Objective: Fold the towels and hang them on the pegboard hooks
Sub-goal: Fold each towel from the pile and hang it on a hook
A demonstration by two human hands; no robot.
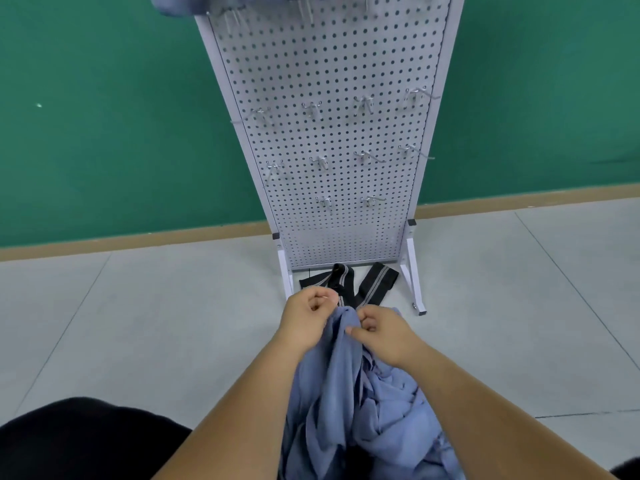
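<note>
A crumpled blue towel (349, 393) hangs bunched between my forearms in front of me. My left hand (310, 311) has its fingers curled and grips the towel's top edge on the left. My right hand (379, 332) pinches the same top edge just to the right, the two hands close together. The white pegboard (329, 133) stands upright ahead against the green wall, with several bare metal hooks (370, 155) on it. Another blue-grey towel (180, 3) hangs at the board's top left, cut off by the frame. A black towel with grey stripes (370, 282) lies on the floor at the board's foot.
The pegboard's white legs (414, 271) reach forward over the grey tiled floor (156, 323). A wooden skirting runs along the green wall (104, 116). My dark-clothed knee (79, 441) shows at the lower left.
</note>
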